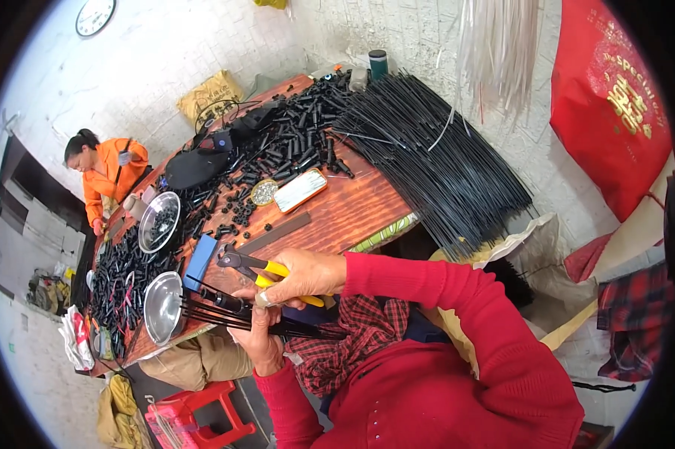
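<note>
My right hand [311,273] is closed around the yellow handles of a pair of end-cutting pliers [241,260]; their dark jaws point left over the table edge. Just below it, my left hand [261,340] grips a bundle of thin black rods [210,313]. The rods run from the metal bowl's side across my lap, and a black cylindrical part [231,300] lies at their upper side, close to both hands. Where the fingers meet, the hands partly hide each other. A blue block [200,262] and a shiny metal bowl [162,308] are nearest on the table.
The wooden table [352,217] bears heaps of black parts [296,138], a clear bowl [160,222], a white tray [300,190] and a large stack of black rods [434,157]. A co-worker in orange [109,172] sits at the far left. A red stool [203,419] stands below.
</note>
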A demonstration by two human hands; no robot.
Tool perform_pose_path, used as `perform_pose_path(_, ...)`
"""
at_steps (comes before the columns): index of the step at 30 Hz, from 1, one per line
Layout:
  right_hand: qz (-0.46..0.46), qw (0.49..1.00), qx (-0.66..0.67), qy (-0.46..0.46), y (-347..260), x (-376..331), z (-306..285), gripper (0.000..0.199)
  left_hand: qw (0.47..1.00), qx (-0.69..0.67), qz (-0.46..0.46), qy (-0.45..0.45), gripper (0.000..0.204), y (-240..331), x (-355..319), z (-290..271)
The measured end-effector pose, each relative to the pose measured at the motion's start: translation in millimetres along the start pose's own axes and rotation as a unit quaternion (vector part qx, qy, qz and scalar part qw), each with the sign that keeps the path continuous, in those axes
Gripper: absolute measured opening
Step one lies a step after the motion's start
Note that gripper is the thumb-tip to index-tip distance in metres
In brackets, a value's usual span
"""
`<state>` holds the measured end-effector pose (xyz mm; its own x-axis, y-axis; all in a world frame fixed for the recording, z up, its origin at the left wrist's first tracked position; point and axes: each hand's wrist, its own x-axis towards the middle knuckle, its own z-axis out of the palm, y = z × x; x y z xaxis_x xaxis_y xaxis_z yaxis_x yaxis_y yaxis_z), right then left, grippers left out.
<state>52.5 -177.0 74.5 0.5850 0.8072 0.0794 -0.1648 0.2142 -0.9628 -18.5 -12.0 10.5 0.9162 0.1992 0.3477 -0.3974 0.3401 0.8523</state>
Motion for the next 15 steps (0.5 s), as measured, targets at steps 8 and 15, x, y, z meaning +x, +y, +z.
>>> perform_pose_path(8,0.019,0.986,-0.130,0.098,4,-3,1,0.031,0.999,0.027,0.002,0.046,0.018,3,-4,14)
perform_pose_path(15,-0.002,0.981,-0.138,0.135,10,-1,-12,0.017,0.998,-0.041,-0.023,0.033,0.017,-5,14,17)
